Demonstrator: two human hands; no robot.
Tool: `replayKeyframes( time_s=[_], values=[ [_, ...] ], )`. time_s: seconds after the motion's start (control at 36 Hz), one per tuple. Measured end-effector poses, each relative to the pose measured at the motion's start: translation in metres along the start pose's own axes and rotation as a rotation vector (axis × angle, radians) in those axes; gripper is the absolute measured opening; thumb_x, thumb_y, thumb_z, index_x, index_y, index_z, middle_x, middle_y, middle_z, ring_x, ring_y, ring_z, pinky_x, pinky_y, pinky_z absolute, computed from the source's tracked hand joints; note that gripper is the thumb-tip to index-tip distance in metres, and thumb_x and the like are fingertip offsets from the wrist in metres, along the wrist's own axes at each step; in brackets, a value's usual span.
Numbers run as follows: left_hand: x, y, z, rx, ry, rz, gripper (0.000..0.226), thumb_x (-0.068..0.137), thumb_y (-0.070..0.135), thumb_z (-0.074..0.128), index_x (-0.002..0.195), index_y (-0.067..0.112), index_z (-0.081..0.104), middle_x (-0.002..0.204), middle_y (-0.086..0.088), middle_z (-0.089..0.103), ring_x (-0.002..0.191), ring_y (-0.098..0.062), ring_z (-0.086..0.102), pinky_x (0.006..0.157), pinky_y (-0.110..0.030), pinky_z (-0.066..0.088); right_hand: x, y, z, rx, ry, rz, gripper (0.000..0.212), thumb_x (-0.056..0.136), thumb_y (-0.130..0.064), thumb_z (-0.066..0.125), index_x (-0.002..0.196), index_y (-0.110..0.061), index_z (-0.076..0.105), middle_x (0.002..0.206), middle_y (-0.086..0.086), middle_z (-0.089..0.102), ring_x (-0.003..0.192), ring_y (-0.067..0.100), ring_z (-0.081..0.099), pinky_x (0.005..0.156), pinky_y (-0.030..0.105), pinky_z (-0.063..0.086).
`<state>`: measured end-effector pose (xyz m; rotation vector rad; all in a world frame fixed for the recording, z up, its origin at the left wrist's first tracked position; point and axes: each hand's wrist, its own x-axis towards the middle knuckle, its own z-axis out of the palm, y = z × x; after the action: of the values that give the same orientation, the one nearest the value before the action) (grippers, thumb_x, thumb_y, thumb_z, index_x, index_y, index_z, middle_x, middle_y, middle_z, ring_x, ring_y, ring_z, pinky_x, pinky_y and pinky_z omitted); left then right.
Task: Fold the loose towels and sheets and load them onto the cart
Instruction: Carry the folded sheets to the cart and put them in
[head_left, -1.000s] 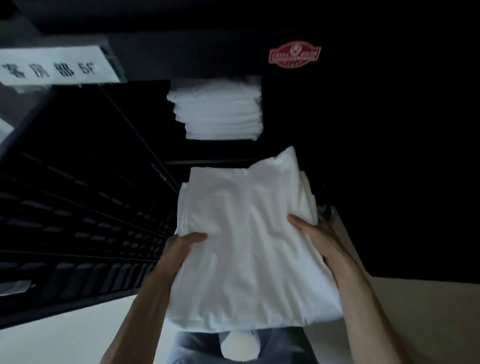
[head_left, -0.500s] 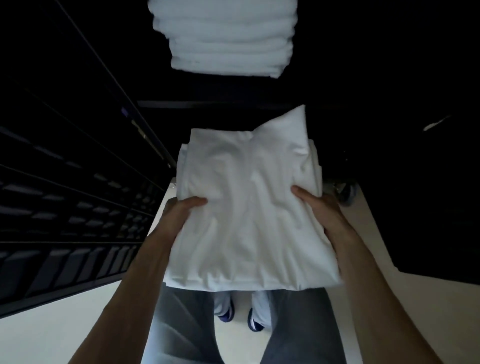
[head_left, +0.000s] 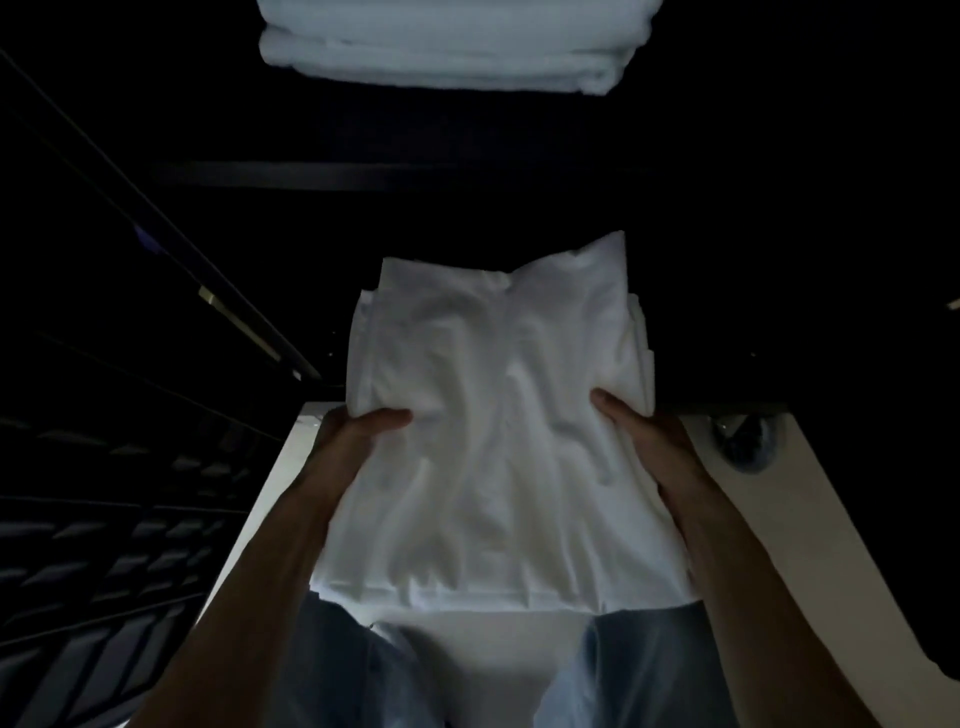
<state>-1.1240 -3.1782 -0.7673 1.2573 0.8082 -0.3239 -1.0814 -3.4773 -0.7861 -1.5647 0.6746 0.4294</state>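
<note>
1 folded sheet (head_left: 498, 441), 2 hands' grip

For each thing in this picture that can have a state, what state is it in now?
Folded sheet: folded flat, wrinkled, held up in the air by both hands.
Left hand: grips the sheet's left edge, thumb on top.
Right hand: grips the sheet's right edge, thumb on top.
Towel stack: folded, piled on a dark shelf ahead.
Caster wheel: resting on the pale floor.

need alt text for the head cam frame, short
Two bare hands, left hand and right hand, grip the sides of a folded white sheet stack held before a dark cart shelf; a stack of folded white towels sits above.
</note>
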Motion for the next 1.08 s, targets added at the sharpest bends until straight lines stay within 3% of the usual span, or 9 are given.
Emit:
replayKeyframes(
  time_s=[0.08,0.22,0.36,0.47,0.61,0.78,0.92,1.03,1.08],
  values=[
    [0.032,0.0,0.004,-0.004,0.014,0.046,0.041,0.074,0.009,0.076,0.114,0.001,0.071,0.109,-0.025,0.071,0.094,-0.041,0.069,0.087,-0.054,0.056,0.038,0.005,0.011,0.031,0.011,-0.041,0.074,0.063,-0.052,0.085,0.128,-0.026,0.06,0.085,-0.021,0.064,0.061,-0.005,0.066,0.046,0.01,0.048],
    [0.093,0.013,0.006,0.07,-0.003,0.129,0.04,0.074,0.015,0.078,0.111,0.001,0.072,0.104,-0.022,0.073,0.087,-0.035,0.07,0.088,-0.05,0.057,0.1,-0.001,0.034,0.0,0.022,-0.149,0.078,0.068,-0.052,0.083,0.134,-0.018,0.059,0.086,-0.019,0.063,0.063,-0.008,0.062,0.049,0.01,0.046],
    [0.15,0.033,0.005,0.082,-0.037,0.249,0.033,0.079,0.016,0.074,0.109,0.003,0.072,0.104,-0.018,0.075,0.083,-0.03,0.074,0.071,-0.036,0.061,0.149,-0.024,0.054,0.0,-0.049,-0.221,0.092,0.064,-0.061,0.083,0.14,-0.017,0.054,0.114,-0.002,0.069,0.094,0.015,0.067,0.076,0.025,0.053],
    [0.178,0.048,0.006,0.065,-0.067,0.296,0.038,0.088,0.012,0.063,0.124,0.0,0.065,0.12,-0.018,0.069,0.099,-0.031,0.069,0.084,-0.037,0.057,0.178,-0.042,0.068,0.006,-0.12,-0.285,0.088,0.064,-0.061,0.083,0.137,-0.02,0.057,0.117,0.002,0.07,0.098,0.021,0.07,0.08,0.031,0.056],
    [0.203,0.058,0.012,0.082,-0.02,0.402,0.039,0.089,0.01,0.062,0.127,-0.002,0.063,0.126,-0.02,0.066,0.112,-0.036,0.064,0.095,-0.04,0.054,0.213,-0.057,0.082,0.008,-0.145,-0.338,0.088,0.067,-0.061,0.081,0.139,-0.019,0.055,0.123,0.005,0.068,0.105,0.026,0.067,0.095,0.039,0.054],
    [0.23,0.081,0.011,0.098,0.021,0.446,0.042,0.09,0.014,0.063,0.129,-0.001,0.061,0.121,-0.017,0.066,0.102,-0.029,0.066,0.086,-0.033,0.055,0.244,-0.068,0.099,0.098,-0.182,-0.371,0.075,0.074,-0.056,0.078,0.136,-0.018,0.058,0.119,0.005,0.07,0.101,0.024,0.07,0.081,0.031,0.057],
    [0.264,0.081,0.005,0.147,0.065,0.416,0.047,0.087,0.017,0.071,0.129,0.0,0.061,0.125,-0.016,0.066,0.107,-0.03,0.067,0.088,-0.037,0.056,0.271,-0.065,0.104,0.116,-0.191,-0.31,0.075,0.074,-0.054,0.078,0.136,-0.016,0.058,0.12,0.007,0.07,0.104,0.026,0.069,0.092,0.038,0.055],
    [0.292,0.06,-0.007,0.31,0.17,0.452,0.048,0.088,0.026,0.074,0.128,0.005,0.06,0.111,-0.005,0.068,0.074,-0.01,0.063,0.055,-0.019,0.052,0.291,-0.057,0.1,0.094,-0.233,-0.253,0.07,0.077,-0.051,0.078,0.134,-0.014,0.06,0.125,0.01,0.067,0.11,0.029,0.066,0.099,0.044,0.052],
    [0.304,0.056,-0.013,0.417,0.17,0.452,0.058,0.089,0.032,0.073,0.137,0.005,0.054,0.118,-0.003,0.064,0.089,-0.016,0.065,0.07,-0.02,0.053,0.299,-0.06,0.099,0.064,-0.147,-0.285,0.075,0.078,-0.047,0.08,0.14,-0.012,0.053,0.131,0.011,0.064,0.113,0.028,0.064,0.099,0.046,0.052]
  ],
)
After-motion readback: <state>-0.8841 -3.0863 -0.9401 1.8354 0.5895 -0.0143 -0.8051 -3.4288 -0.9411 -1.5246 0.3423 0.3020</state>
